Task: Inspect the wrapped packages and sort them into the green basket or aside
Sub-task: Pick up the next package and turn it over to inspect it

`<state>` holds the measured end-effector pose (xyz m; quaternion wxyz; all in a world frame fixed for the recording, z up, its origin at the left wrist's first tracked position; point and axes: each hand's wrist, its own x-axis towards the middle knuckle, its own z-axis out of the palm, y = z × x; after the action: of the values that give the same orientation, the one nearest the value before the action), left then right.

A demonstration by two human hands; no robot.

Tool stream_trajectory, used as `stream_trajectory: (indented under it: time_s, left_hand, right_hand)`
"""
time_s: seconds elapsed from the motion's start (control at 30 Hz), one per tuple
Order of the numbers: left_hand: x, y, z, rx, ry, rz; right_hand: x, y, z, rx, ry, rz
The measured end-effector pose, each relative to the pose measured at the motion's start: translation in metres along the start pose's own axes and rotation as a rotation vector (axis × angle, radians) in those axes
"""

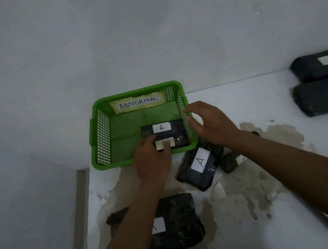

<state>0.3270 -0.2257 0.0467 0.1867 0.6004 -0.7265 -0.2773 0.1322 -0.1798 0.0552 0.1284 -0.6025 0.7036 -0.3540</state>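
The green basket (104, 134) with an "ABNORMAL" label stands at the table's back left edge. Two black wrapped packages marked "A" lie inside it: one further back (172, 127) and one against the near wall (180, 141). My left hand (152, 161) reaches over the near rim, its fingers curled over the near package and covering part of its white label. Spread and relaxed, my right hand (211, 125) hovers above the basket's right rim and holds nothing.
On the white table, a labelled black package (200, 166) lies just in front of the basket, with a smaller one (230, 162) beside it. A large package (179, 221) lies under my left forearm. Two more packages (322, 65) (327, 95) sit far right. The tabletop paint is worn.
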Motion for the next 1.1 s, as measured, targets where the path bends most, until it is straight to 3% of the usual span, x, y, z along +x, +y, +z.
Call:
stream_trajectory:
  time_s: [0.13, 0.27, 0.4, 0.73, 0.9, 1.1]
  left_hand:
    - [-0.046, 0.023, 0.015, -0.079, 0.070, -0.047]
    - [-0.080, 0.040, 0.038, -0.165, 0.020, -0.191]
    - [-0.095, 0.057, 0.069, -0.392, -0.042, -0.479]
    - [-0.103, 0.058, 0.125, -0.516, 0.093, -0.803]
    - [-0.103, 0.058, 0.130, -0.532, 0.174, -0.900]
    - [-0.106, 0.078, 0.129, -0.606, 0.303, -0.804]
  right_hand:
    - [-0.037, 0.018, -0.019, 0.004, 0.041, 0.115]
    - [-0.064, 0.040, -0.024, -0.028, -0.163, 0.286]
    - [-0.072, 0.058, -0.030, -0.079, -0.366, 0.399]
    - [-0.051, 0.081, -0.017, -0.044, -0.735, 0.376]
    - [-0.054, 0.083, -0.008, 0.066, -0.678, 0.420]
    - [-0.056, 0.100, -0.021, 0.250, -0.397, 0.529]
